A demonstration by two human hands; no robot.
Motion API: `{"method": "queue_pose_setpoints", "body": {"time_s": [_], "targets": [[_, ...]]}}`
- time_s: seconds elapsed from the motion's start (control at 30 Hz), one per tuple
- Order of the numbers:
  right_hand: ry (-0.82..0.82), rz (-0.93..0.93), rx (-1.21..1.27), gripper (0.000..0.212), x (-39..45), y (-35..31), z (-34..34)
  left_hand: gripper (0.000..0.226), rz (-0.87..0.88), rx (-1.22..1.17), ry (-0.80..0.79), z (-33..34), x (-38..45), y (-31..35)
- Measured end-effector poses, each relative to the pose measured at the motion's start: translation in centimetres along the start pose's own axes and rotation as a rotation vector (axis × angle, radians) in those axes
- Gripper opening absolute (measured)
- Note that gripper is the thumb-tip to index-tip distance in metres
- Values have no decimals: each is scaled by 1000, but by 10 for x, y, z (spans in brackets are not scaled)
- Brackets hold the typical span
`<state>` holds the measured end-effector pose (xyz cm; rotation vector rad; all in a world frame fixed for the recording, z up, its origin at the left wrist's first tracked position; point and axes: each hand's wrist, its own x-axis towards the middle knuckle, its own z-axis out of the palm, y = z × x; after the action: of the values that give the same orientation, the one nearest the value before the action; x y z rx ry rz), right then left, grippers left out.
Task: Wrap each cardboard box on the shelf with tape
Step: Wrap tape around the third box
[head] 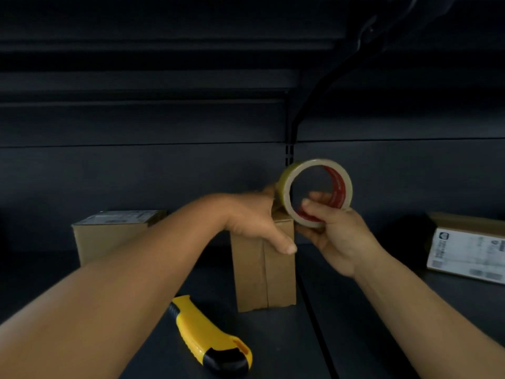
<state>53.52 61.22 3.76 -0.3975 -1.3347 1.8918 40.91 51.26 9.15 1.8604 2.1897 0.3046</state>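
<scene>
Low in the frame, nearest us, a yellow utility knife lies idle on the dark shelf. Just above it, dead centre, stands the upright cardboard box, and the left hand grips its top, thumb down the front face. Right of that, the right hand pinches the tape roll by its lower rim, held up at the box's top corner. Two more boxes wait: one at left, a labelled one at far right. The risk here, I'd say: the tall, narrow box tips if tape is pulled sideways, or the strip goes on crooked and folds onto itself.
</scene>
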Motion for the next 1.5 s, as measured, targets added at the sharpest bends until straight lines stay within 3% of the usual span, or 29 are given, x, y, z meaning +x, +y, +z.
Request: {"method": "queue_pose_setpoints", "body": {"time_s": [0.1,0.23,0.4,0.5,0.67,0.8,0.93,1.13,1.27,1.5], "targets": [[69,-36,-139,17,3,-5,-6,98,-12,-12,-17,-3,1,-2],[123,-125,-324,22,6,-18,-22,107,-63,24,-29,-4,0,-7],[115,-215,-451,32,7,-26,-28,118,24,-249,115,0,-14,-23],[121,-261,-512,32,4,-29,-30,114,91,-444,211,17,-17,-34],[102,-274,-557,33,2,-32,-38,113,94,-655,229,32,-33,-61],[55,-238,-522,23,6,-25,-28,120,27,-667,200,40,-43,-77],[-55,-222,-457,30,4,-22,-20,136,-43,-588,164,44,-54,-91],[-4,-303,-730,41,3,-35,-17,103,-7,-585,169,45,-58,-91],[-37,-223,-938,44,-1,-34,-26,103,-23,-643,170,57,-59,-98],[-64,-159,-1013,42,0,-30,-31,106,-58,-646,154,59,-60,-98]]}}
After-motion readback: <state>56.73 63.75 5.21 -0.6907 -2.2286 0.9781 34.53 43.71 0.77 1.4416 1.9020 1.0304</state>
